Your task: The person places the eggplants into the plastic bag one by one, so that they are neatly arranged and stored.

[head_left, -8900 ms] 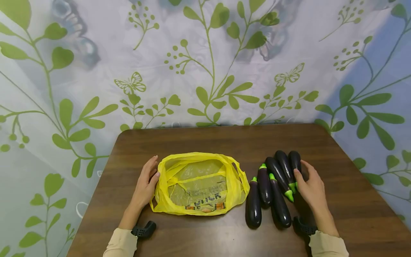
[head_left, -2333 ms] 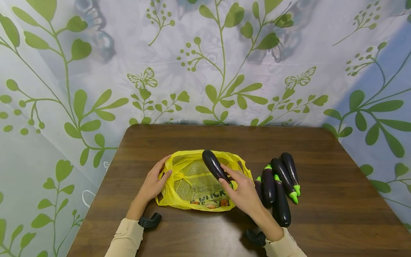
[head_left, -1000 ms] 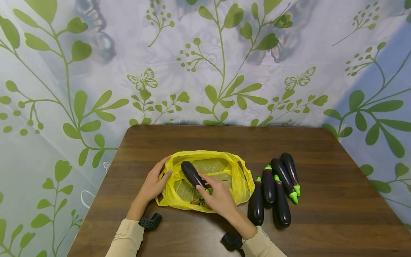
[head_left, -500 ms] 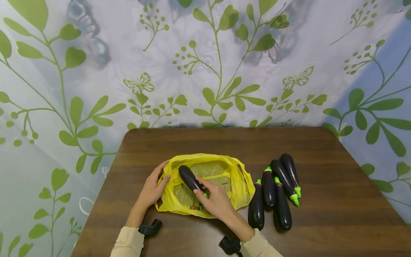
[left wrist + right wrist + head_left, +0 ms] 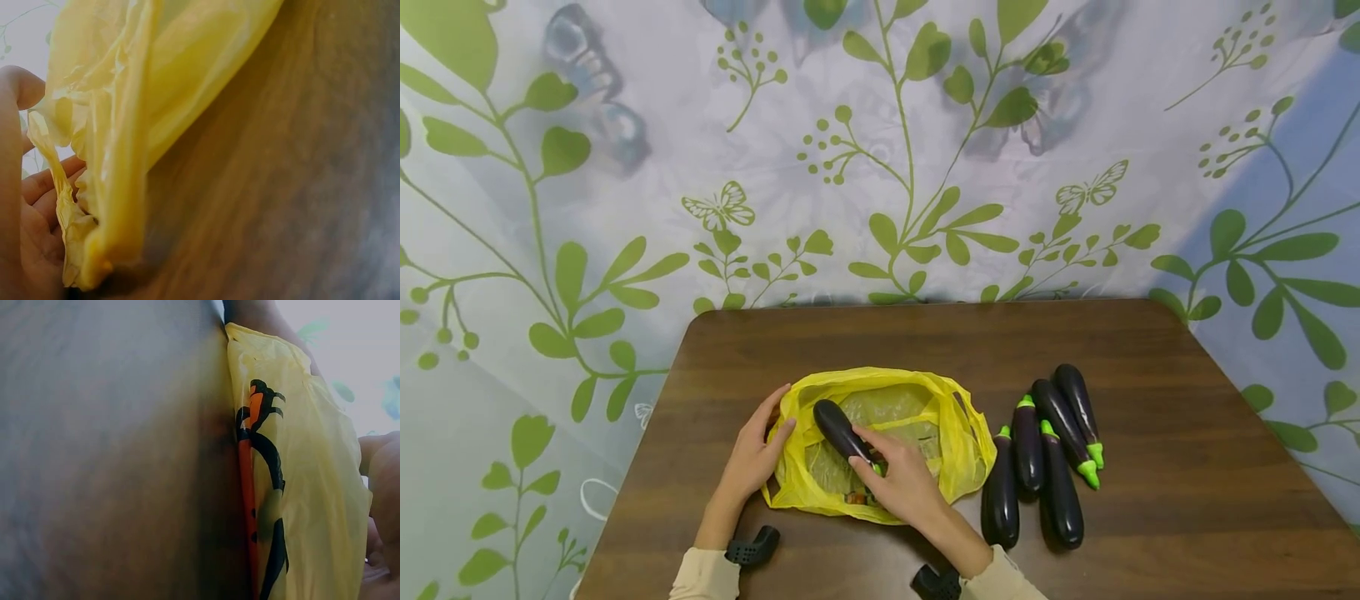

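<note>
"Looking at the yellow bag [image 5: 968, 458], where is the person's right hand [image 5: 898, 475] seen?"

"Over the bag's near edge, with the fingers reaching into its mouth. An eggplant [image 5: 837, 427] is held there between thumb and fingers, close to its green stem end, and its rounded end is pointed toward the bag's far left part."

"Is the bottom of the bag touched by it?"

"That cannot be told; from above, the eggplant is seen within the bag's mouth."

"And how is the left hand [image 5: 752, 454] placed?"

"Against the bag's left side. The rim is touched by its fingers, which are nearly straight, and the thumb is spread apart from them. In the left wrist view, yellow folds are seen in front of the fingers."

"What else is laid near the bag?"

"To its right, five more eggplants [image 5: 1027, 446] are grouped on the brown table [image 5: 1187, 500], the closest just beside the bag. The stems of three are turned away from the person; those of the two farthest from the bag are turned back toward the person."

"And beyond the bag?"

"A pale wall covering [image 5: 850, 217] is patterned with green leaves and butterflies."
</note>
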Available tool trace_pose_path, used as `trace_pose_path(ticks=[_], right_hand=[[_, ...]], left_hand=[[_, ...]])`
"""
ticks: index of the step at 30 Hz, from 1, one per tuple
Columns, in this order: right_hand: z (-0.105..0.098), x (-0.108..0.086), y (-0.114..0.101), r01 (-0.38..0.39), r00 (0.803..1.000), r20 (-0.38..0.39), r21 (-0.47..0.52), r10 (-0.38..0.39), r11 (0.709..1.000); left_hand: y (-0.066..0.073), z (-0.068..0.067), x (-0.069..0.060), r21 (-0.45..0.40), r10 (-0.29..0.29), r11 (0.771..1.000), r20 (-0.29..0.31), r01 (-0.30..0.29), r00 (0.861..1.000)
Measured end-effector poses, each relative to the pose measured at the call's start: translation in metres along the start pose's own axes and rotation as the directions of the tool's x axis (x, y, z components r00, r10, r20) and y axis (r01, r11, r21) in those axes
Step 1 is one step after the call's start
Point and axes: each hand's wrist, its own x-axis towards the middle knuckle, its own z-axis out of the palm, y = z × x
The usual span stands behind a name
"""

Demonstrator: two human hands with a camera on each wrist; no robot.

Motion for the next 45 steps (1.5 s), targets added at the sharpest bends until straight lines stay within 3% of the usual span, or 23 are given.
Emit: trace_pose_path(ticks=[20, 28, 39, 45], right_hand=[[0.005, 0.004, 0.004, -0.036, 0.999, 0.006, -0.014, 0.036, 0.999], [0.006, 0.004, 0.007, -0.023, 1.0, 0.001, -0.039, 0.023, 0.999], [0.018, 0.008, 0.011, 0.037, 0.999, 0.01, -0.023, -0.037, 0.999], [0.02, 0.002, 0.016, 0.043, 0.999, 0.033, -0.008, -0.043, 0.999]], left_hand=[[-0.001, 0.006, 0.004, -0.046, -0.018, 0.999, 0.002, 0.018, 1.0], [0.0, 0.015, 0.006, -0.073, -0.016, 0.997, 0.009, 0.016, 1.0], [0.003, 0.006, 0.005, -0.06, -0.038, 0.998, -0.013, 0.037, 0.999], [0.002, 0.008, -0.002, -0.057, -0.064, 0.996, -0.021, 0.063, 0.998]])
